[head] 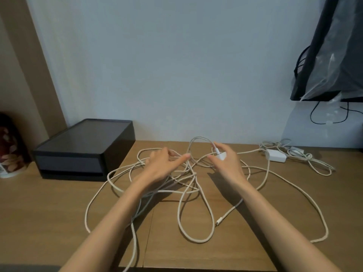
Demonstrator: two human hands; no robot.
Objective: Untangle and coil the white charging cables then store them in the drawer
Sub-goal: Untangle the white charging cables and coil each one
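The right hand [225, 163] pinches a small white plug [221, 155] between thumb and fingers. Just beside it, the left hand [164, 165] hovers with fingers loosely extended, gripping nothing. Beneath and around both hands the tangled white charging cables [193, 185] sprawl over the wooden table [59, 203]. The closed black drawer box [84, 152] sits beyond the left hand, and a white power adapter [276, 156] lies past the right.

You're at a wooden desk [59, 213] against a plain wall [176, 65], a black drawer box [82, 150] on it and a plastic-wrapped screen [334, 55] hanging to the right. It looks like a room at home.
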